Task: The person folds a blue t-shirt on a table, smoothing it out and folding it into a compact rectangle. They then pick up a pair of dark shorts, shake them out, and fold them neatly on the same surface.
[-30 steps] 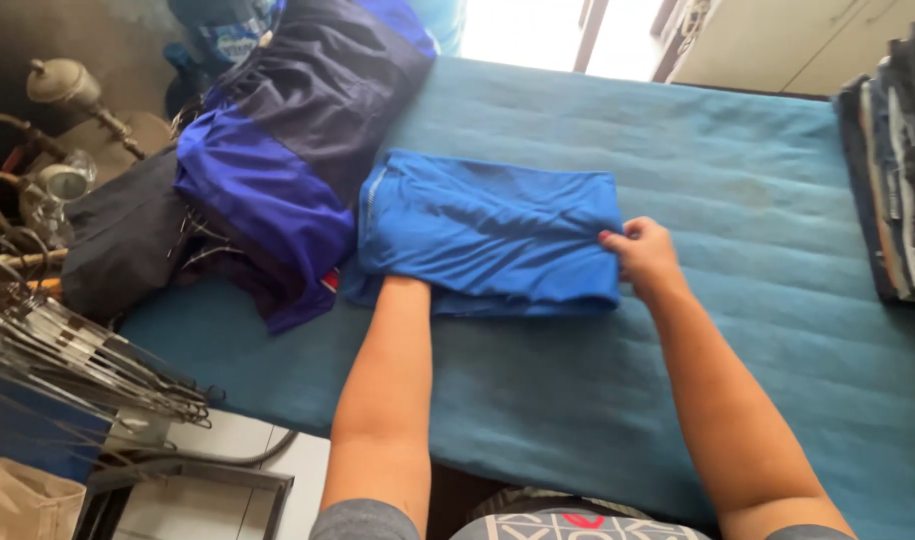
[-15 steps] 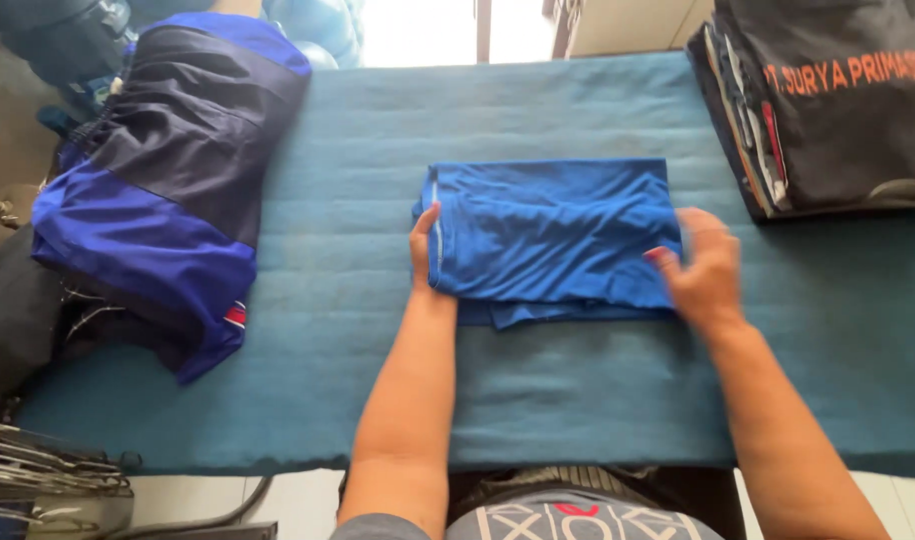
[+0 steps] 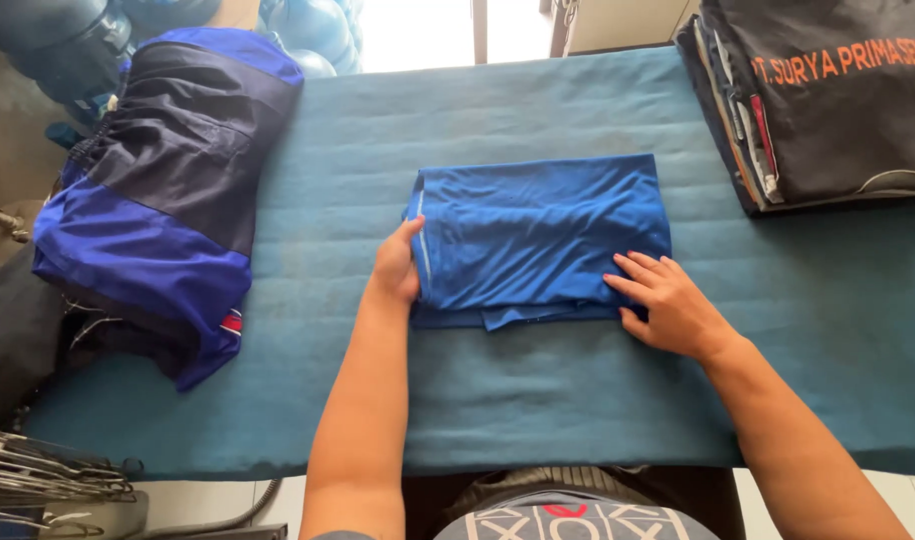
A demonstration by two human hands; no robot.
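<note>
Folded blue garment (image 3: 543, 238) lies mid-table on the teal padded table (image 3: 578, 400); left hand (image 3: 396, 268) cups its left edge, right hand (image 3: 668, 305) lies spread flat on its lower right corner; squaring stage, judged to need careful edge alignment next.

Blue-and-black garment pile (image 3: 158, 210) left, dark folded stack (image 3: 828, 100) right, perhaps wire hangers (image 3: 48, 475) below.
</note>
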